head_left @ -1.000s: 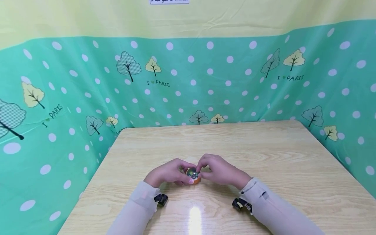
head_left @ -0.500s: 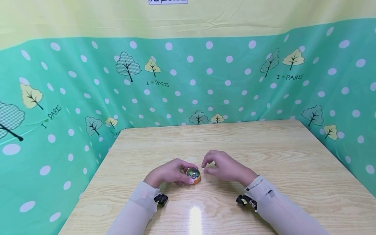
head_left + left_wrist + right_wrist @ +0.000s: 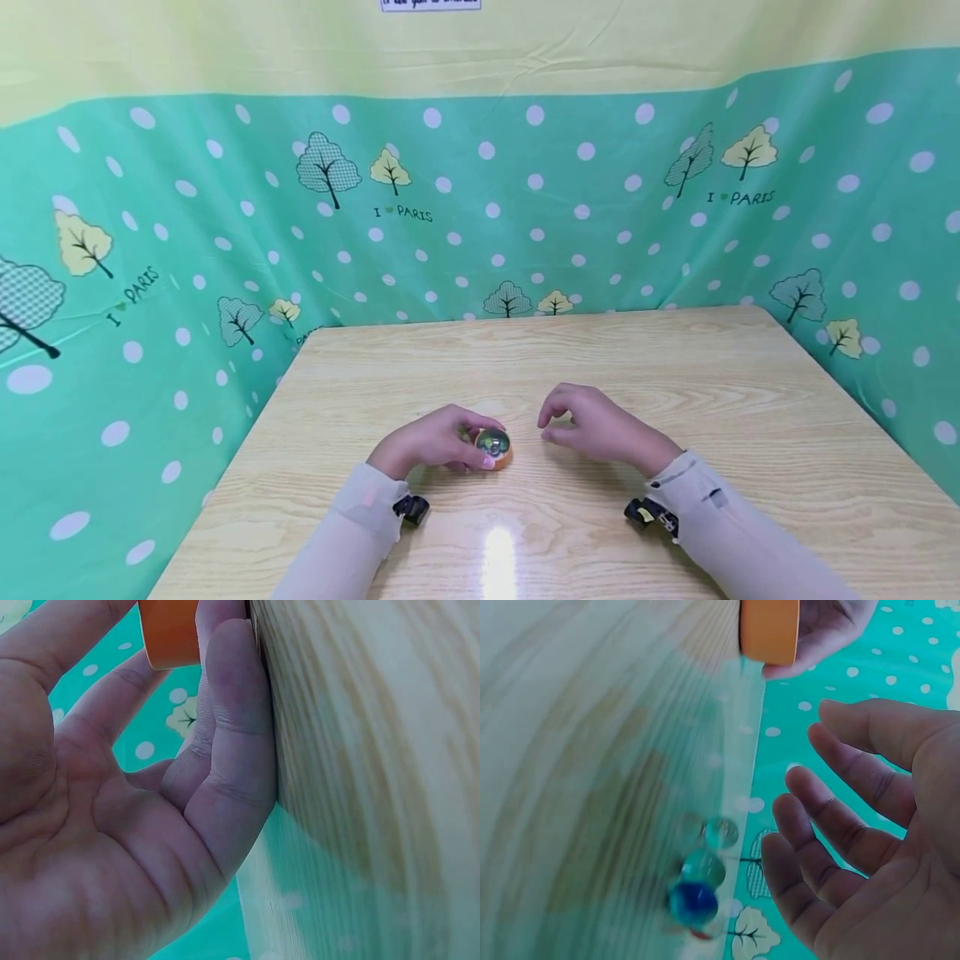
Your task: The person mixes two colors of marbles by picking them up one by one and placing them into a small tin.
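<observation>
A small round orange container (image 3: 502, 461) stands on the table, with shiny glassy contents showing in its dark, greenish top. My left hand (image 3: 431, 440) grips it from the left between thumb and fingers. Its orange side (image 3: 171, 634) shows among the fingers in the left wrist view. My right hand (image 3: 596, 425) is off to the right, apart from the container, fingers loosely bent and holding nothing. Near those fingers in the right wrist view lie a blue marble (image 3: 694, 902), a greenish clear marble (image 3: 703, 868) and another clear marble (image 3: 721, 832). The head view hides these marbles behind the right hand.
The light wooden table (image 3: 360, 367) reaches back to a green dotted cloth (image 3: 450, 242), which hangs at the back and both sides. Black wrist cameras sit under both cuffs, the right one (image 3: 651, 517) close above the tabletop.
My right hand has drawn away from the top of the container and moved to the right. The left hand and the container have stayed in place.
</observation>
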{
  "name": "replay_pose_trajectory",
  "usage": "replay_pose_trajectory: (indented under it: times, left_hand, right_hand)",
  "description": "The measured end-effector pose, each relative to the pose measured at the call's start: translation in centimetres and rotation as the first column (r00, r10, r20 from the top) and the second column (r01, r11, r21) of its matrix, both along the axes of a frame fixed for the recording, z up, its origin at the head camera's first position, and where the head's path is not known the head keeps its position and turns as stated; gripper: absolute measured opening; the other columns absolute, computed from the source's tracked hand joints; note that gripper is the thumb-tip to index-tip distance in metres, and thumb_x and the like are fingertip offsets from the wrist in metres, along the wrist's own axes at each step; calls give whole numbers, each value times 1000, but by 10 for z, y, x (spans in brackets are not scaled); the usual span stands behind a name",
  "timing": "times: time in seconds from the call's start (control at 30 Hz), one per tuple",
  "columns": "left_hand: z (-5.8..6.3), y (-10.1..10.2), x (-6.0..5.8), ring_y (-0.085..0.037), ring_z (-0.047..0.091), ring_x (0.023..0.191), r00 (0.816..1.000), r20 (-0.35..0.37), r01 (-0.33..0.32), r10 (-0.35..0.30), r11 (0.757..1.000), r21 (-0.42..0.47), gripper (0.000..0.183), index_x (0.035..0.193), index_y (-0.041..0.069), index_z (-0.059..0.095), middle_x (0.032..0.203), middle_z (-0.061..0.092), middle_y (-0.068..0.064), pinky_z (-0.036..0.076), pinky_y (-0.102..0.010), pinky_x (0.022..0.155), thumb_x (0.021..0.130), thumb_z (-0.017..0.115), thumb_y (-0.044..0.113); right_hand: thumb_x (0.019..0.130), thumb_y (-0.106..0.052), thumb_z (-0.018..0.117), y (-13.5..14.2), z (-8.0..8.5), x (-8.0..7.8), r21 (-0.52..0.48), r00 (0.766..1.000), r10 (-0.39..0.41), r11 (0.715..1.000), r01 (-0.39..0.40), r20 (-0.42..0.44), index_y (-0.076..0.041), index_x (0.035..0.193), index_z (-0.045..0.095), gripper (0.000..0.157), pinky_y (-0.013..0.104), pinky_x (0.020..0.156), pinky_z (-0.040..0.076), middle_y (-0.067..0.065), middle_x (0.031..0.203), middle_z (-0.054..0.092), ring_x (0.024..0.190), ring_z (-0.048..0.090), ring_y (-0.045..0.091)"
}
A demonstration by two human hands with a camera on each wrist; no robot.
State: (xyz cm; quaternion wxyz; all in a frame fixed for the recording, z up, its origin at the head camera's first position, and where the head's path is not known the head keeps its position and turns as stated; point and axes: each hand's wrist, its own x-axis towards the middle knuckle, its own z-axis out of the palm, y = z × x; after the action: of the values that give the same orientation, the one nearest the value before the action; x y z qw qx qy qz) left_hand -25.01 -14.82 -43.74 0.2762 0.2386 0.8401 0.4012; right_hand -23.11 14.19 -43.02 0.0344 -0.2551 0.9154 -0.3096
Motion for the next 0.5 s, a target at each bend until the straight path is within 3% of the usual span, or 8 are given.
replay_pose_trajectory:
  times: [0.23,0.5]
  left_hand:
    - [-3,0,-1,-20,68,72,1000,5,-11,11,1000,4,51,135,25,70,104,69,-5,59,-36,65,87,86,28]
    - [-3,0,-2,-19,68,71,1000,4,-16,16,1000,-1,51,134,26,71,102,68,-6,59,-35,65,86,87,27]
  right_hand:
    - [93,-24,79,18,-3,0,14,998,-56,998,56,36,-24,99,75,7,41,93,53,-15,101,65,106,63,18]
    - [94,-24,78,37,-5,2,18,998,-63,998,62,28,-25,98,73,7,42,91,53,-13,102,65,104,63,18]
